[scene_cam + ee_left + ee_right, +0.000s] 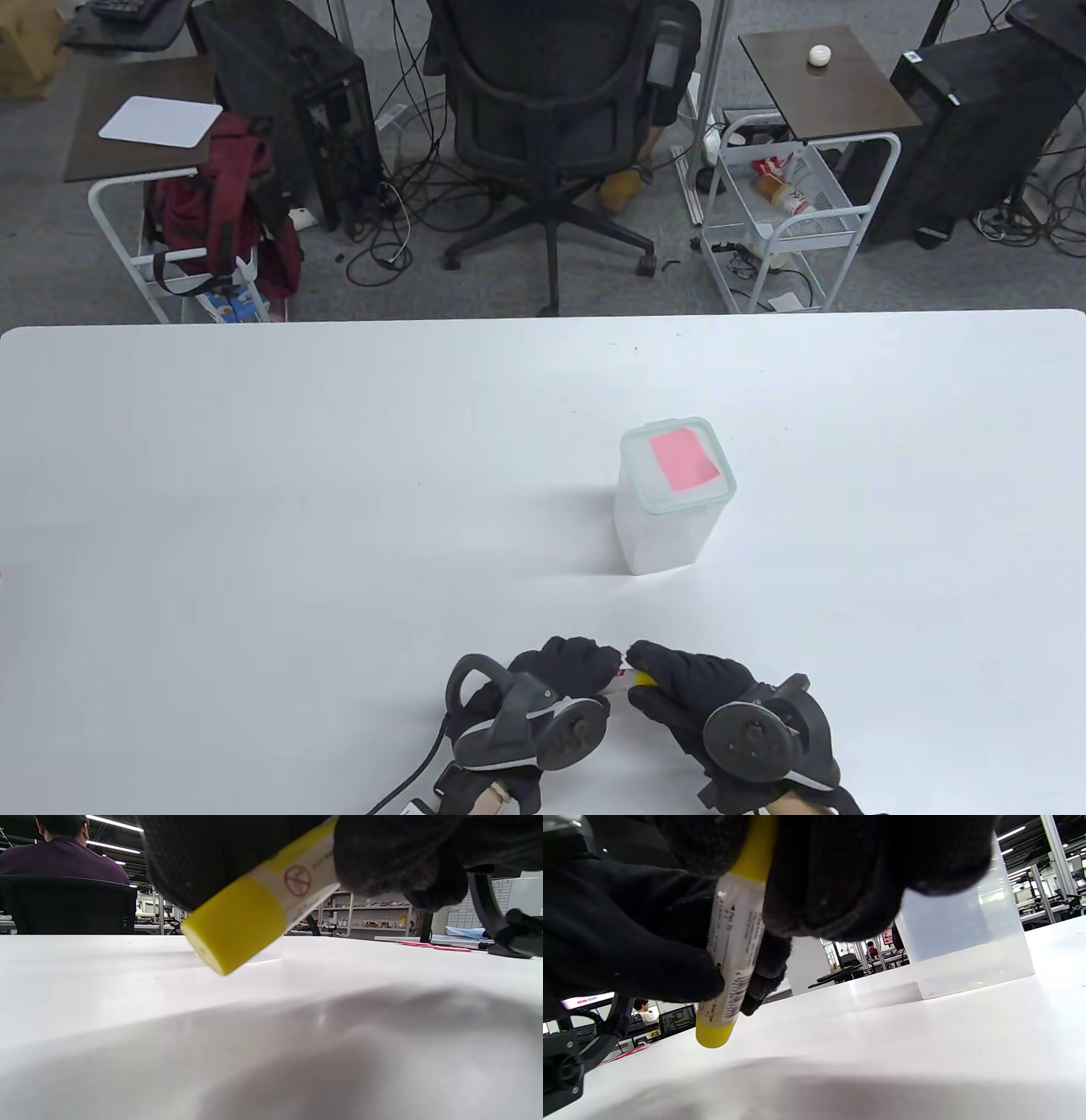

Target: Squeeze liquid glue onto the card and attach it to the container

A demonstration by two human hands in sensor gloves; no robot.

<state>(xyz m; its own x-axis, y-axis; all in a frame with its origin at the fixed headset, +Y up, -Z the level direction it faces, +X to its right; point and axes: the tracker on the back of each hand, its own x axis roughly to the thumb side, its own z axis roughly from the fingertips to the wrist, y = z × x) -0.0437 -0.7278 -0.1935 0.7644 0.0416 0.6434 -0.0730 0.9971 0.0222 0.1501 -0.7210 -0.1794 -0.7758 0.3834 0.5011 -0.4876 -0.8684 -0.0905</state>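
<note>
1. I have both hands low at the near edge of the table (pixel 254 475), fingertips meeting; the left hand (pixel 543 696) and the right hand (pixel 721 713) share one glue tube (pixel 736 942), a white labelled body with yellow at both ends
2. My left hand is wrapped round the tube's upper part, and the yellow end (pixel 233 923) pokes out below its fingers (pixel 382 853), clear of the tabletop
3. My right hand is curled narrow round the tube too, thumb and fingers (pixel 857 878) pressing on the label; I cannot tell which yellow end is the cap
4. The tube's long axis runs roughly across me from hand to hand in the table view, and both wrist views show it tilted, one yellow end dipping toward the table without touching
5. The container (pixel 674 497) stands upright well beyond my hands, lid on, and the pink card (pixel 683 458) already lies flat on that lid
6. My judgement: the attaching looks done, so the step in hand is dealing with the glue itself, most likely capping it, though opening it cannot be ruled out
7. The next move calls for one hand to steady the body while the other turns or presses the end piece, kept gentle so no glue squeezes onto the table
</note>
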